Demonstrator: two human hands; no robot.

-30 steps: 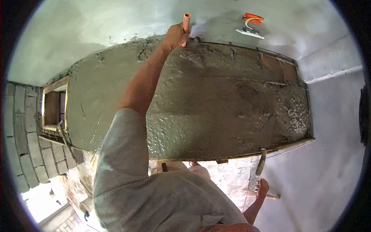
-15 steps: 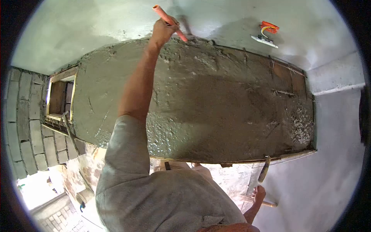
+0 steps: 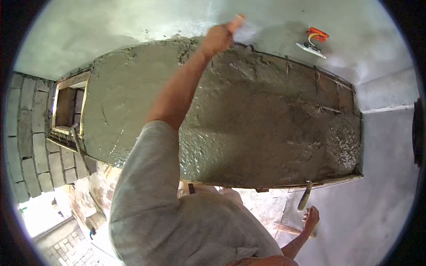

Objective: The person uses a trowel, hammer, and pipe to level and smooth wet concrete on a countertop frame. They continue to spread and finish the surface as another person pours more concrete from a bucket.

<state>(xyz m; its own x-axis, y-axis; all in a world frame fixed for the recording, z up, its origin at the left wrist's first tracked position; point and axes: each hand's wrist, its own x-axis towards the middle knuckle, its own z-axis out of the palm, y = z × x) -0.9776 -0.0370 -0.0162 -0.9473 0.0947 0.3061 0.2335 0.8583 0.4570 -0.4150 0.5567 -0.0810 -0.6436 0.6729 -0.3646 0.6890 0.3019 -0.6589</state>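
Observation:
My left hand [image 3: 218, 39] is closed around a short orange pipe [image 3: 238, 22], held near the back wall above the far edge of the wet concrete slab [image 3: 146, 84]. Only the pipe's upper end shows; my hand hides the rest. Low on the right, my right hand [image 3: 311, 217] hangs with its fingers curled, and nothing shows in them. Beside and behind it lies a wooden stick [image 3: 288, 228], which it does not appear to hold. A tool handle [image 3: 305, 197] juts from the slab's front edge, just above my right hand.
A wooden-framed opening [image 3: 69, 106] sits at the slab's left end by a block wall [image 3: 27, 133]. Metal bars and bare formwork [image 3: 328, 91] show at the back right. From the wall sticks a white plate [image 3: 311, 50] with an orange box [image 3: 318, 34]. A bar [image 3: 80, 148] leans at left.
My left hand has swung rightward with the pipe, which now tilts up to the right. My right hand has moved a little right and up, away from the stick.

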